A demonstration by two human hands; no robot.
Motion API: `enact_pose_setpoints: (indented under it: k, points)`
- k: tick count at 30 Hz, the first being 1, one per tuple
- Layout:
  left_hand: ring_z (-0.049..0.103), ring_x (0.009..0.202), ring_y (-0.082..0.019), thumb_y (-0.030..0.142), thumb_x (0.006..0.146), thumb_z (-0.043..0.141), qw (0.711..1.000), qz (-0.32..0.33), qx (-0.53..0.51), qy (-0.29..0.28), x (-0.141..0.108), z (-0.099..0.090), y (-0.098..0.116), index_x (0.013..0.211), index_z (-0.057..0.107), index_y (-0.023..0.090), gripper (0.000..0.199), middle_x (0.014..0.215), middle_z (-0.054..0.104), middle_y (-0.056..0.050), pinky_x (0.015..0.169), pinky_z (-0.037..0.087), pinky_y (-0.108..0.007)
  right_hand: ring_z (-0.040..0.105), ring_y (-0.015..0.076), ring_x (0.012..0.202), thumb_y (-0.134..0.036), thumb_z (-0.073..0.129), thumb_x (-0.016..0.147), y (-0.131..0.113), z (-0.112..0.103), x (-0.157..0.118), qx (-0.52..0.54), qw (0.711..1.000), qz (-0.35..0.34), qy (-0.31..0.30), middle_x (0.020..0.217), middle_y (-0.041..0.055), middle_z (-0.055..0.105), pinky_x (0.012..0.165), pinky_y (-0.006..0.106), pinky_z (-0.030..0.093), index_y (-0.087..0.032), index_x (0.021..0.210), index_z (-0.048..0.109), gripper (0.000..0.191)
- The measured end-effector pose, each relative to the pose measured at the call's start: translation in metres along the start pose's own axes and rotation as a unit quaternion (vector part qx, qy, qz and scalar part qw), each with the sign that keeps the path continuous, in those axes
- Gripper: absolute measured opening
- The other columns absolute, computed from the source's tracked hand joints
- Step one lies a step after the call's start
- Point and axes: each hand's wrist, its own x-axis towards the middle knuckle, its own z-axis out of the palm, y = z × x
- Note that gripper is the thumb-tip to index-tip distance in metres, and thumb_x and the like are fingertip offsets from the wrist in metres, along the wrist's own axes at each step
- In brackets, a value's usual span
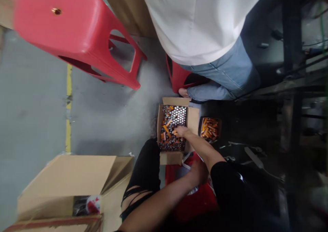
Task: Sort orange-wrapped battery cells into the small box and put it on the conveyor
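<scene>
Cardboard box (192,120): open on the floor (102,129) in front of the body, flaps folded outward; its long side runs away from the body; the ripped black trousers (146,163) cover a knee just beside its near left corner.
Silver-ended cylinders (178,115): packed in the box, battery-like, standing on end in close rows at the far right; darker ends show toward the near side.
Orange cylinders (166,129): loose on top of the packed ones, mostly left of the right hand; their long axes slant in several directions.
Right hand (181,131): the nearer one, inside the box from its right side, fingers bent down and pointing left among the cylinders; an orange piece shows at the fingertips, though whether it is gripped I cannot tell.
Left hand (198,173): outside the box, toward the body and below the right forearm, over red plastic (194,203); blurred, so how far open it is and what it has hold of I cannot tell.
Small box (219,126): just right of the larger one, holding more orange pieces (209,127); it lies beyond the right wrist, opposite to where the fingers point.
</scene>
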Motion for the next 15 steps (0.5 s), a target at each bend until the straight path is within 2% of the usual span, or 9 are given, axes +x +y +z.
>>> enact_pose_setpoints:
  k: [2, 3, 7, 11, 15]
  points:
    - [0.074, 0.114, -0.038, 0.018, 0.086, 0.072, 0.999, 0.015, 0.027, -0.037, -0.002, 0.001, -0.003, 0.122, 0.082, 0.011, 0.039, 0.123, 0.080, -0.026, 0.097, 0.058, -0.049, 0.073, 0.0242, 0.109, -0.038, 0.076, 0.104, 0.002, -0.002, -0.006, 0.079, 0.997, 0.006, 0.003, 0.125, 0.0089, 0.073, 0.096, 0.045, 0.065, -0.017, 0.124, 0.072, 0.030]
    - [0.073, 0.116, -0.038, 0.020, 0.088, 0.071, 0.998, 0.020, 0.038, -0.052, -0.003, 0.001, -0.004, 0.126, 0.080, 0.011, 0.040, 0.125, 0.079, -0.026, 0.099, 0.057, -0.049, 0.074, 0.0233, 0.106, -0.038, 0.076, 0.104, 0.004, -0.002, -0.012, 0.125, 0.992, 0.012, 0.009, 0.122, 0.0081, 0.074, 0.093, 0.043, 0.065, -0.016, 0.123, 0.073, 0.029]
    - [0.071, 0.119, -0.036, 0.026, 0.097, 0.063, 0.994, 0.037, 0.067, -0.081, -0.005, -0.001, -0.004, 0.122, 0.080, 0.012, 0.033, 0.125, 0.077, -0.025, 0.102, 0.054, -0.049, 0.074, 0.0182, 0.090, -0.036, 0.075, 0.106, 0.023, 0.003, -0.054, 0.301, 0.950, 0.051, 0.067, 0.113, 0.0059, 0.075, 0.079, 0.034, 0.066, -0.015, 0.127, 0.070, 0.030]
    - [0.069, 0.123, -0.036, 0.024, 0.101, 0.057, 0.994, 0.046, 0.073, -0.062, -0.006, -0.004, 0.000, 0.132, 0.075, 0.012, 0.038, 0.133, 0.074, -0.025, 0.101, 0.053, -0.048, 0.074, 0.0165, 0.085, -0.036, 0.071, 0.108, 0.070, 0.007, -0.117, 0.426, 0.887, 0.123, 0.129, 0.114, 0.0065, 0.074, 0.071, 0.030, 0.065, -0.017, 0.136, 0.066, 0.034]
    - [0.070, 0.121, -0.035, 0.021, 0.100, 0.058, 0.995, 0.053, 0.068, -0.049, -0.006, -0.004, 0.003, 0.131, 0.076, 0.014, 0.036, 0.129, 0.075, -0.023, 0.099, 0.054, -0.047, 0.073, 0.0159, 0.083, -0.037, 0.071, 0.108, 0.122, 0.004, -0.165, 0.484, 0.824, 0.217, 0.197, 0.110, 0.0055, 0.074, 0.070, 0.029, 0.064, -0.016, 0.129, 0.069, 0.029]
